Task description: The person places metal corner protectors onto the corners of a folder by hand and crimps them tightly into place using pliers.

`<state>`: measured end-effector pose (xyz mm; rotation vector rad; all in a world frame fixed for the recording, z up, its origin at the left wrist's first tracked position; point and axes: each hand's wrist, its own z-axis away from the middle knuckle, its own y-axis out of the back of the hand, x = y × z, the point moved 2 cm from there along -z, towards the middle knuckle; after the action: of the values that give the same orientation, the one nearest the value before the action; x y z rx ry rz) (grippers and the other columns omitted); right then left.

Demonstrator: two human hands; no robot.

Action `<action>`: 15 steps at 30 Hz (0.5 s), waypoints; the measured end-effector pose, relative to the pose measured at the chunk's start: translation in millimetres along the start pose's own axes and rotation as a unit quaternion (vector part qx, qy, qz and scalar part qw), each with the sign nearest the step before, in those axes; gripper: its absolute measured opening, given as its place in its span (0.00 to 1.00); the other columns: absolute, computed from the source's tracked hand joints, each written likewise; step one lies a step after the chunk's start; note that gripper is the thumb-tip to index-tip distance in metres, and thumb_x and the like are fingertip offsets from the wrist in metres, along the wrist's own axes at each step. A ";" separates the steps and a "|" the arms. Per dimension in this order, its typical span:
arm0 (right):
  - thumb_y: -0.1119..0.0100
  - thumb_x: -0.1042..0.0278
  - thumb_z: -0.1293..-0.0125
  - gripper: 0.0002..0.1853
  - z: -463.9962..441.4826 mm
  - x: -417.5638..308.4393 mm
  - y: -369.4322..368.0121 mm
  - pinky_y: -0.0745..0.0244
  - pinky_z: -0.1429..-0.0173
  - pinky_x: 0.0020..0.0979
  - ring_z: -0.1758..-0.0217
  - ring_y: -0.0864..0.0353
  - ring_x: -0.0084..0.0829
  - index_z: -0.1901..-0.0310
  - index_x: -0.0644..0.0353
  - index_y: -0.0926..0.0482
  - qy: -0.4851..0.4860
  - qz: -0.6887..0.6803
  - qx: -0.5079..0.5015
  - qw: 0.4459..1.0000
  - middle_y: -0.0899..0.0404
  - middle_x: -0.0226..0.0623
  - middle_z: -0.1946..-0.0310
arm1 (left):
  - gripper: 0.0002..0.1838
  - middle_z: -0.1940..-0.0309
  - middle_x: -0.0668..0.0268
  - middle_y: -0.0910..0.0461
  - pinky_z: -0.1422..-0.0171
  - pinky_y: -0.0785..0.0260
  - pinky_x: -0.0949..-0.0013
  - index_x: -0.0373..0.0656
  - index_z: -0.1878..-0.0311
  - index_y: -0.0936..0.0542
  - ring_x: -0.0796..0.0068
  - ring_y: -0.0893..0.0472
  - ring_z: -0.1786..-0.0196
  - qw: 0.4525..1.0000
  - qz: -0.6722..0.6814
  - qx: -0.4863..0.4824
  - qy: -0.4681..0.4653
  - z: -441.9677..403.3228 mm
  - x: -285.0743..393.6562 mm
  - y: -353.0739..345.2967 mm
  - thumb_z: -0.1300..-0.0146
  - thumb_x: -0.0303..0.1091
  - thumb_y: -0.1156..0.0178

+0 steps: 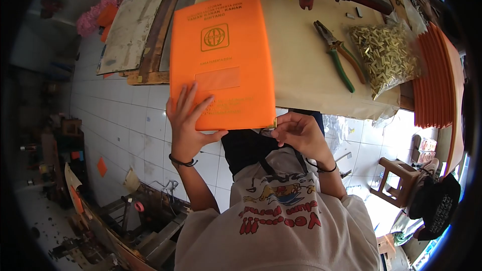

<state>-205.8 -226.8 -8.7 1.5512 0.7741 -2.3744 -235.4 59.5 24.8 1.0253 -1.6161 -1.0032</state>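
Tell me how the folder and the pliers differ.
The folder is a broad orange rectangle; the pliers are slimmer, smaller and partly green. The left hand rests on the folder; no hand touches the pliers. The pliers lie wholly on the table, while the folder juts past its edge.

Small workshop, as I read it from my remote post. A tan-covered worktable [296, 70] carries pliers [334, 47] and a clear bag of small brass-coloured metal pieces [384, 52]. At right I log a thick stack of orange covers [434, 80], same colour as the gilt-lettered folder [221, 60] at the table. Lower left: metal framework [160, 243], type unclear to me. White tiled floor [120, 125], with a stray orange scrap [102, 166] lying there.
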 end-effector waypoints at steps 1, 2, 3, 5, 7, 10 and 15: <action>0.35 0.76 0.35 0.10 1.8 -2.3 -3.3 0.23 0.62 0.22 0.69 0.19 0.19 0.53 0.69 0.19 0.007 0.041 0.018 0.999 0.15 0.34 0.69 | 0.44 0.24 0.60 0.38 0.24 0.59 0.36 0.58 0.39 0.18 0.52 0.42 0.22 1.000 0.006 0.006 -0.017 -1.1 10.2 -3.6 0.65 0.56 0.20; 0.34 0.75 0.36 0.11 2.6 -2.0 -5.2 0.24 0.63 0.21 0.70 0.19 0.18 0.53 0.69 0.19 0.020 0.064 0.030 0.997 0.15 0.33 0.70 | 0.41 0.25 0.62 0.37 0.24 0.58 0.36 0.60 0.39 0.18 0.52 0.41 0.22 0.999 0.012 0.013 -0.033 -1.7 21.4 -7.6 0.63 0.55 0.21; 0.33 0.73 0.36 0.12 2.4 -0.4 -6.1 0.24 0.64 0.21 0.72 0.20 0.17 0.53 0.68 0.19 0.035 0.087 0.041 0.995 0.15 0.32 0.71 | 0.39 0.26 0.62 0.35 0.24 0.57 0.38 0.60 0.40 0.18 0.53 0.40 0.23 0.999 0.018 0.020 -0.038 -2.7 33.6 -11.6 0.61 0.54 0.21; 0.32 0.72 0.36 0.13 0.1 6.6 -4.5 0.26 0.65 0.21 0.73 0.21 0.16 0.53 0.68 0.19 0.080 0.122 0.059 0.988 0.16 0.31 0.73 | 0.34 0.27 0.64 0.32 0.24 0.55 0.40 0.61 0.42 0.16 0.54 0.38 0.24 0.998 0.028 0.035 -0.046 -5.0 57.7 -19.2 0.58 0.51 0.22; 0.31 0.71 0.37 0.14 -2.1 16.7 -2.5 0.26 0.66 0.21 0.74 0.22 0.15 0.52 0.67 0.19 0.138 0.142 0.074 0.977 0.16 0.31 0.73 | 0.31 0.28 0.65 0.31 0.25 0.53 0.40 0.65 0.43 0.16 0.54 0.37 0.25 0.996 0.026 0.064 -0.055 -5.3 72.0 -29.8 0.55 0.50 0.24; 0.31 0.71 0.37 0.16 0.7 11.1 -8.8 0.27 0.66 0.20 0.74 0.22 0.15 0.49 0.66 0.19 0.132 0.144 0.089 0.977 0.16 0.30 0.74 | 0.26 0.30 0.67 0.28 0.25 0.51 0.40 0.67 0.45 0.14 0.55 0.34 0.26 0.994 0.036 0.085 -0.053 -6.7 90.4 -35.7 0.52 0.44 0.25; 0.32 0.72 0.37 0.18 0.3 12.6 -10.0 0.27 0.66 0.20 0.72 0.22 0.14 0.46 0.66 0.21 0.136 0.125 0.080 0.980 0.17 0.29 0.72 | 0.25 0.33 0.69 0.25 0.24 0.50 0.40 0.66 0.45 0.15 0.57 0.32 0.27 0.993 0.039 0.107 -0.041 -4.0 96.3 -42.2 0.50 0.38 0.26</action>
<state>-215.8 -217.1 -16.8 1.9385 0.4094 -2.1141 -244.4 -44.7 13.1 1.0662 -1.8467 -0.8424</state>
